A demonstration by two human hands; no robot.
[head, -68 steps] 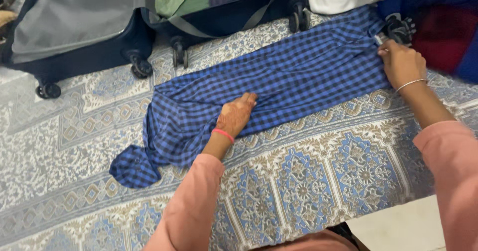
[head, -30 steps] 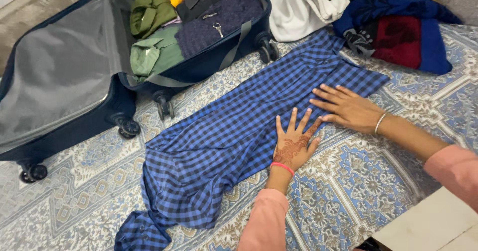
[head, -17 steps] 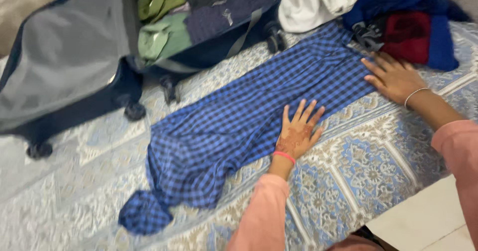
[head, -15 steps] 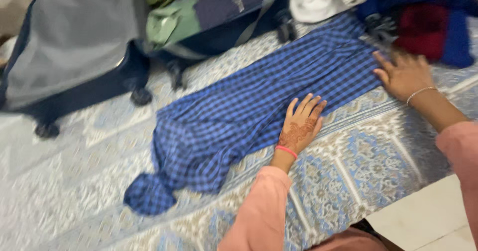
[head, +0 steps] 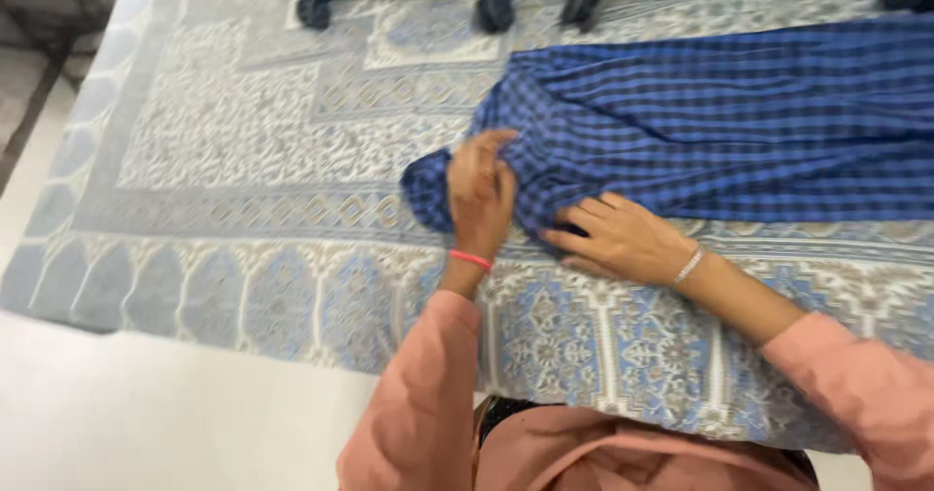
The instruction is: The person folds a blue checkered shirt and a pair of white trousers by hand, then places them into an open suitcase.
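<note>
Change: both hands have come off the middle of the blue checked shirt (head: 720, 121) and moved down to its bunched end; a moment ago the palms were flat and spread on the cloth, well apart; now they sit close together; the open suitcase and the pile of clothes have slid out of view as the head turned.

Left hand (head: 479, 194): on the crumpled sleeve end (head: 433, 184); fingers curled over the cloth, grip narrow and gathering fabric; a pink band sits at the wrist.

Right hand (head: 623, 240): lying on the lower edge of the shirt just beside the left; fingers spread and pressing, grip loose, nothing pinched that I can see; a thin silver bangle at the wrist.

Shirt: stretched along the patterned rug (head: 243, 160), running off the right edge; its bunched end lies under the two hands.

Surface: a blue, grey and cream rug with ornate borders; its near and left edges meet a pale floor (head: 146, 413).

Room: dark suitcase wheels (head: 496, 6) stand on the rug at the top edge; pink sleeves fill the foreground.
</note>
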